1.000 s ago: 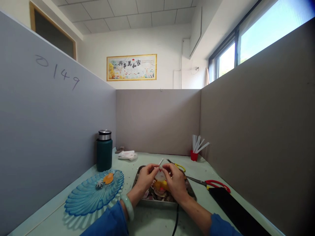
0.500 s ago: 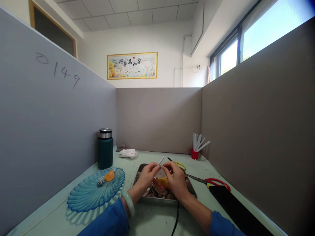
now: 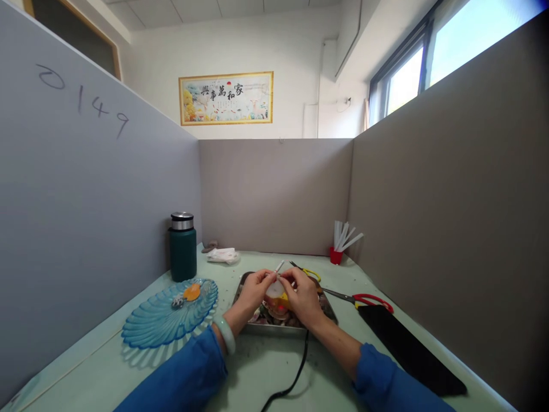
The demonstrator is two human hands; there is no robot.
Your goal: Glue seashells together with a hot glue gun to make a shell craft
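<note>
Over the tray, my left hand (image 3: 256, 290) and my right hand (image 3: 301, 294) meet with fingertips pinched together. A thin white stick (image 3: 279, 266) pokes up from my left fingertips. What my right thumb and finger pinch is too small to make out. Below the fingers, a pale round piece (image 3: 275, 289) and a yellow item (image 3: 283, 297) show in part. They lie over the metal tray (image 3: 274, 330), which holds a jumble of pinkish and brown bits, partly hidden by my hands. A black cord (image 3: 295, 380) runs from the tray toward me.
At left, a blue shell-shaped plate (image 3: 150, 326) bears an orange piece (image 3: 191, 292) and a silvery one; a green bottle (image 3: 183, 254) stands behind. Red-handled scissors (image 3: 372, 301), yellow-handled scissors (image 3: 311, 273), a black strip (image 3: 412, 349) and a red cup (image 3: 336, 256) of white sticks are right.
The view has tilted down slightly, so everything sits higher in the picture. Both hands stay pinched together over the tray with little visible movement.
</note>
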